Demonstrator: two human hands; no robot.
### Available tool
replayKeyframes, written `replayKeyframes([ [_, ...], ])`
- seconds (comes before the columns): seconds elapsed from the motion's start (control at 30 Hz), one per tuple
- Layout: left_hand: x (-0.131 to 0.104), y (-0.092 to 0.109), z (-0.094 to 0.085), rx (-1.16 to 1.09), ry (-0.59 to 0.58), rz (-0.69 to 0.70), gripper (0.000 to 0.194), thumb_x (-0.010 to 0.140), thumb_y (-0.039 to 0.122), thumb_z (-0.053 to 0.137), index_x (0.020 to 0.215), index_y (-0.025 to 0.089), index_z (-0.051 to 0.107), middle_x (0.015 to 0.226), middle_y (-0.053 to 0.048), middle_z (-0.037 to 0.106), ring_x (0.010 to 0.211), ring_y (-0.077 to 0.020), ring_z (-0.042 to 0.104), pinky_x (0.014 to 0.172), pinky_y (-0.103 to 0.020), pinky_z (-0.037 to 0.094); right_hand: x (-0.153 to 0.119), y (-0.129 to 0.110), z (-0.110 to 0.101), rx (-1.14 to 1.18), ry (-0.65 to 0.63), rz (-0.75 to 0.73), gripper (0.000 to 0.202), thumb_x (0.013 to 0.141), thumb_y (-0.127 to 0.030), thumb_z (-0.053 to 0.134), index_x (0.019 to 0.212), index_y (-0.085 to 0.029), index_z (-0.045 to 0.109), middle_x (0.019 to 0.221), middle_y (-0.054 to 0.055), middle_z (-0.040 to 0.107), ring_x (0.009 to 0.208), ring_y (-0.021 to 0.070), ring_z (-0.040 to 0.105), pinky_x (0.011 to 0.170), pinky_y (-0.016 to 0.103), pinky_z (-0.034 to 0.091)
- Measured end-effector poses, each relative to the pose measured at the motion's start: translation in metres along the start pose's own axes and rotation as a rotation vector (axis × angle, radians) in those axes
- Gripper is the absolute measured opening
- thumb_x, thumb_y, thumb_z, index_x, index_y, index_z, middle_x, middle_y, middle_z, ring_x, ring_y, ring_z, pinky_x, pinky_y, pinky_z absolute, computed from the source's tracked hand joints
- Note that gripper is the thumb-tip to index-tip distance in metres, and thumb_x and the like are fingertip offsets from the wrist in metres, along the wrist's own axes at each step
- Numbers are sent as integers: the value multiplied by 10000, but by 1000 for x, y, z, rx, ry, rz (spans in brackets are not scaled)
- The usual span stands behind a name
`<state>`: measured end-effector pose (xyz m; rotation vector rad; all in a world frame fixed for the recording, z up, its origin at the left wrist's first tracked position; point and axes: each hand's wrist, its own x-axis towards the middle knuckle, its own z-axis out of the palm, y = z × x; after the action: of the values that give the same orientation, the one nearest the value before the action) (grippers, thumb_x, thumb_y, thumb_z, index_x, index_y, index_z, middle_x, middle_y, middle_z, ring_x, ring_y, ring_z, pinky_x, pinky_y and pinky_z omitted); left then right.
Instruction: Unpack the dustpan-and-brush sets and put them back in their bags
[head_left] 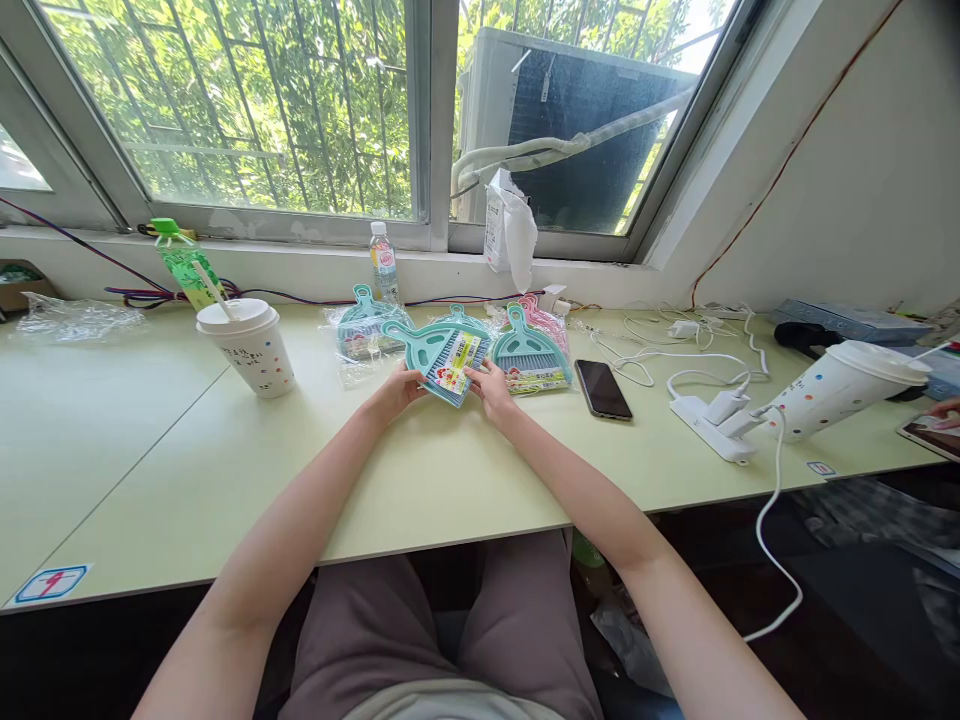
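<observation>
Between my two hands, a teal mini dustpan and brush set with a yellow printed label is tilted, its handle toward the upper left. My left hand grips its lower left edge. On its right side, my right hand has fingers closed at the label. Just beyond lie more sets: a teal one in clear wrap to the left, and another teal one to the right. A pink set shows partly behind that one. Part of a further teal set peeks out behind the held one.
A paper cup with straw and a green-capped bottle stand left. A clear bottle is by the window. Right are a phone, a power strip, loose white cables and a second tilted cup. Another person's hand shows far right.
</observation>
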<state>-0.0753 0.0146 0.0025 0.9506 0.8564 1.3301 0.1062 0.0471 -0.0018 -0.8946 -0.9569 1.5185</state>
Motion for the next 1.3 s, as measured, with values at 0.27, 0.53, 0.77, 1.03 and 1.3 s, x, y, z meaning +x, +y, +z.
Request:
replayKeyframes([
  [0.27,2,-3,0,42,17,13,565,564,66,718,1089,195,556,976,-38,697,841,-165,674,826,-324,556,1,1,0,3,6,-4,246,745,-76,685,923,-211,582,900,17,746,876,169,716,816,312,609],
  [0.53,1,-1,-1,-46,-7,-1,395,595,75,649,973,169,586,927,-30,699,803,-157,662,790,-310,564,1,0,-1,14,-15,-8,236,760,-82,671,939,-211,587,902,12,745,867,168,717,823,323,614],
  [0.77,0,-1,-1,-35,-18,15,396,596,76,671,968,178,581,941,-25,696,818,-150,656,788,-292,550,2,1,-1,21,-13,-3,222,766,-80,664,930,-210,590,889,10,745,853,163,717,812,311,611],
  [1.03,1,-3,-1,26,-7,36,448,589,68,702,1006,173,577,976,-45,697,860,-170,671,876,-352,542,2,1,-2,20,-14,2,208,782,-87,634,937,-216,587,879,-1,743,843,155,716,814,305,608],
  [1.3,1,-4,-1,59,-9,51,501,589,94,772,1047,169,584,1089,-79,687,960,-200,670,823,-317,569,4,3,-3,51,-5,9,141,832,-142,593,949,-222,595,872,-10,736,798,126,712,737,246,597],
])
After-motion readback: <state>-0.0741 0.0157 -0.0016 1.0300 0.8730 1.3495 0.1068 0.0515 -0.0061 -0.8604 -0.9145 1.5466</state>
